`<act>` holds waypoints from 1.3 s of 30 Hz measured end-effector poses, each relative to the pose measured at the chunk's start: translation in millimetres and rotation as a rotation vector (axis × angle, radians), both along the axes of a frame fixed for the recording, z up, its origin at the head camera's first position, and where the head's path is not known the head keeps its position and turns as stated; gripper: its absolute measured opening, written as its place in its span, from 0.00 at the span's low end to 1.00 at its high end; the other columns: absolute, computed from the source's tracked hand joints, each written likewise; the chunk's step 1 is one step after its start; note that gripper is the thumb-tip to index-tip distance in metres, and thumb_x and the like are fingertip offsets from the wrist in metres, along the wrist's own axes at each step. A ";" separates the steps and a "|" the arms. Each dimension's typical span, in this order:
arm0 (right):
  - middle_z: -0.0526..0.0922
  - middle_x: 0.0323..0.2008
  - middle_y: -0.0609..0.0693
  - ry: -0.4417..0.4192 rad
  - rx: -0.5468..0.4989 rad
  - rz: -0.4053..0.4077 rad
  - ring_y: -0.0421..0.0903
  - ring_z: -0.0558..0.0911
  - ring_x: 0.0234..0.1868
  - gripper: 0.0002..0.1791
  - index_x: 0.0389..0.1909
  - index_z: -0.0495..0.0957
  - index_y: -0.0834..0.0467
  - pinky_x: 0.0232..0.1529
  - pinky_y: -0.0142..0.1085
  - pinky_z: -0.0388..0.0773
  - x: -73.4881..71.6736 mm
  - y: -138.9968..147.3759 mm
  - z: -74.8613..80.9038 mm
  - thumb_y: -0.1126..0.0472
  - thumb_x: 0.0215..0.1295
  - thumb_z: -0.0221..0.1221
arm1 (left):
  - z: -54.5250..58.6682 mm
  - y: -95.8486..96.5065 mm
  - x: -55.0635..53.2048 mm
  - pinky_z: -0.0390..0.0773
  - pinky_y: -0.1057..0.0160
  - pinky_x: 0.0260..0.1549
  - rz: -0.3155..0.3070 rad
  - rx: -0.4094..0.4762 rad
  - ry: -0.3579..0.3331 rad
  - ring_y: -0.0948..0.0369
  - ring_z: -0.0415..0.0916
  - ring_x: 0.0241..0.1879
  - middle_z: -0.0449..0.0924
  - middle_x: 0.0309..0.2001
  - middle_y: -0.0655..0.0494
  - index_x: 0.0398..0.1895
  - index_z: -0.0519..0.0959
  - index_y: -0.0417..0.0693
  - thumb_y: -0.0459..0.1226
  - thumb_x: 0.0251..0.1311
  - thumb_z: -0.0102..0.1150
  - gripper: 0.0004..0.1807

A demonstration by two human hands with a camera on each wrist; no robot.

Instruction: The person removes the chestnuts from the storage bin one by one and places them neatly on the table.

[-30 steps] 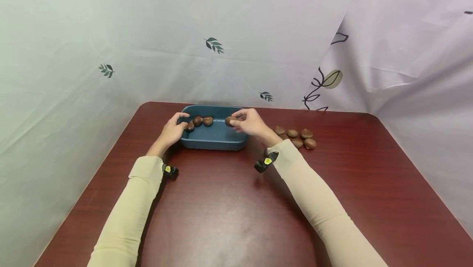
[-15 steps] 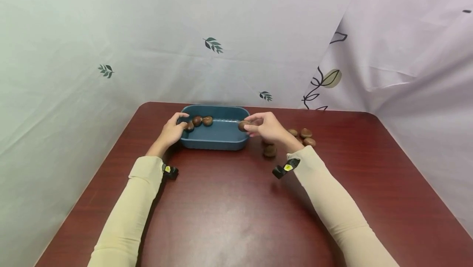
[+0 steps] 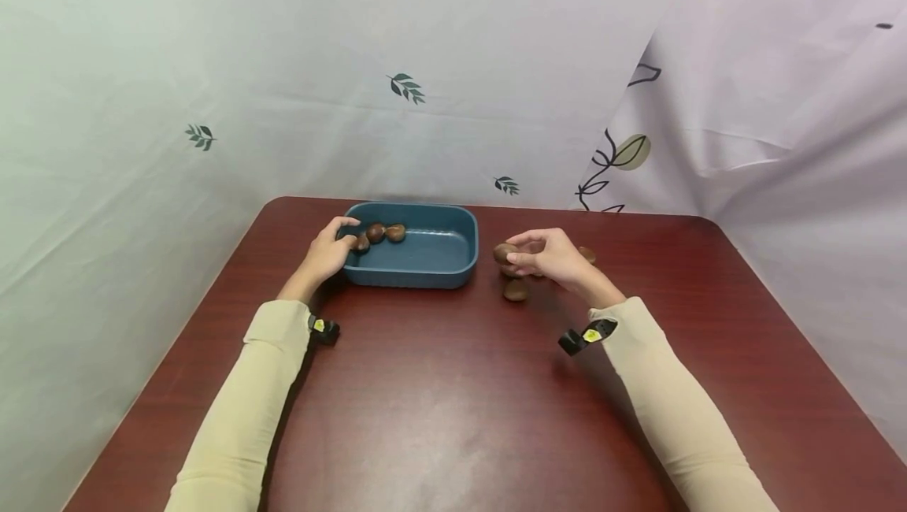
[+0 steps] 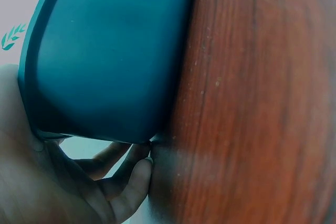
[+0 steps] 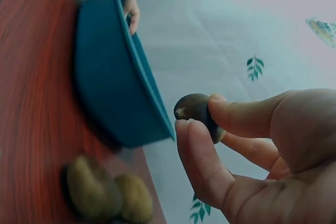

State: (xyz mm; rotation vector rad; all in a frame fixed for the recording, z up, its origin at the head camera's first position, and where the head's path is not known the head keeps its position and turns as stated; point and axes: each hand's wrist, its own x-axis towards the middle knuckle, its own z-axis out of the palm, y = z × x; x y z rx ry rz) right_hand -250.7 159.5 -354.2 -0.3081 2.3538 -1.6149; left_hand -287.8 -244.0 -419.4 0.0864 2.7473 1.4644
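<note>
Pinching a smooth, dark brown, rounded chestnut (image 5: 193,107) between thumb and fingertips of the right hand (image 3: 556,258), clear of the reddish-brown, wood-grained desk (image 3: 425,386) and just beyond the right end of the blue, round-cornered, rectangular tray (image 3: 411,279). Gripping the left end of the tray with the left hand (image 3: 329,250), with fingers bent over the rim and against the outer wall. Inside the tray, toward its left end and close to the left hand: three brown, rounded chestnuts (image 3: 375,233), grouped together. Outside, on the desk below and around the right hand: loose brown chestnuts (image 3: 516,291), partly hidden there. Cannot tell their exact number.

Judged as the transfer step, with one chestnut between tray and loose group, most likely close to being set down on the desk. Likely called for next: lowering the chestnut to a free spot beside the loose ones without knocking any, then loosening the right-hand fingers only after firm contact with the desk. Afterwards, probably reaching over the right rim for the three inside, while steadying the tray with the left hand. Likely to roll on release, given the rounded shape; best let go low and gently.
</note>
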 end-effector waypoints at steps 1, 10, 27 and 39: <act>0.85 0.44 0.63 -0.007 0.005 -0.004 0.57 0.87 0.40 0.20 0.56 0.78 0.68 0.48 0.54 0.79 0.2 3.0 -1.5 0.66 0.65 0.64 | -0.4 0.0 0.0 0.55 0.37 0.65 0.000 -0.002 0.002 0.41 0.55 0.71 0.53 0.76 0.41 0.70 0.64 0.49 0.40 0.73 0.38 0.24; 0.84 0.42 0.63 -0.063 0.026 -0.022 0.45 0.87 0.36 0.21 0.58 0.74 0.74 0.47 0.51 0.80 9.1 32.6 -10.9 0.71 0.65 0.61 | 1.1 2.1 -0.4 0.57 0.38 0.65 0.004 0.005 0.000 0.41 0.57 0.69 0.54 0.75 0.42 0.69 0.65 0.50 0.40 0.72 0.39 0.24; 0.86 0.36 0.61 -0.082 0.019 0.022 0.48 0.87 0.33 0.20 0.54 0.71 0.81 0.39 0.44 0.84 15.4 59.0 -31.6 0.76 0.62 0.61 | 1.7 0.0 1.0 0.57 0.38 0.64 0.012 0.004 -0.002 0.40 0.57 0.69 0.55 0.75 0.41 0.69 0.65 0.49 0.40 0.72 0.39 0.24; 0.84 0.27 0.54 -0.093 0.096 0.006 0.45 0.87 0.30 0.18 0.50 0.75 0.78 0.33 0.40 0.84 14.2 55.5 -46.0 0.75 0.61 0.63 | -0.3 0.2 -1.9 0.57 0.38 0.65 0.019 0.000 0.000 0.41 0.58 0.69 0.55 0.75 0.41 0.69 0.65 0.50 0.40 0.72 0.39 0.24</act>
